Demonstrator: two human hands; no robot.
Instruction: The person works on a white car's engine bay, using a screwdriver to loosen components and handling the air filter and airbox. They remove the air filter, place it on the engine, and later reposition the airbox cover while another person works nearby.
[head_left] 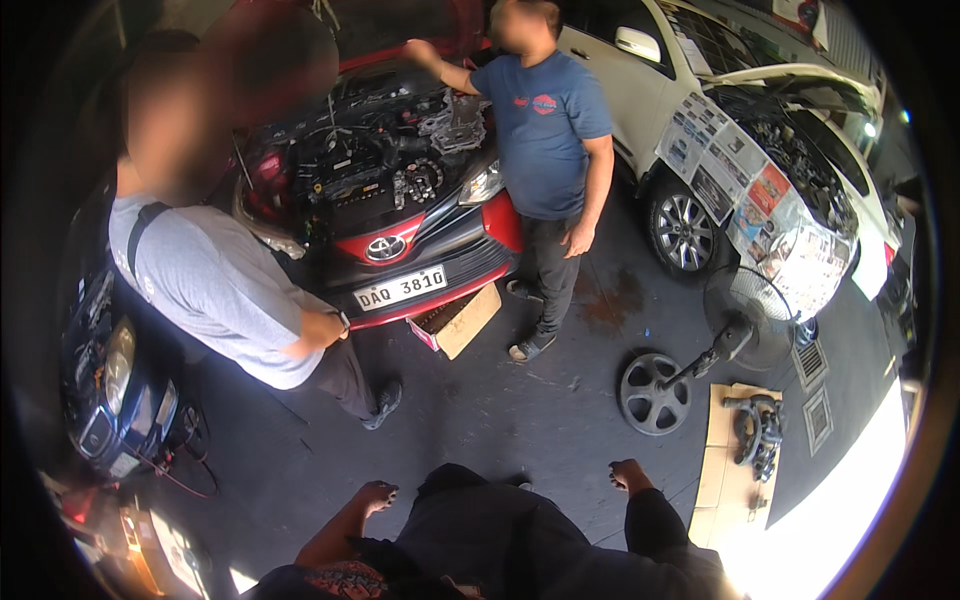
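My left hand (376, 496) hangs beside my body in the lower middle, fingers loosely bent and slightly apart, with nothing seen in it. On the other side, my right hand (627, 476) is held out from my dark clothing, likewise loosely curled, and no object shows in it. Both hands are over the dark floor (470, 420), touching nothing. Ahead of me stands a red car (430, 290) with its hood raised and its engine bay (370, 165) exposed. A cardboard box (465, 320) lies on the floor below its front bumper.
A person in a grey shirt (215, 280) stands front left; another in a blue T-shirt (545, 130) reaches toward the raised hood. A standing fan (655, 393), cardboard sheet (718, 480) with dark car parts (760, 435), and newspaper-covered white car (610, 80) are right. A dark-blue car (100, 420) is left.
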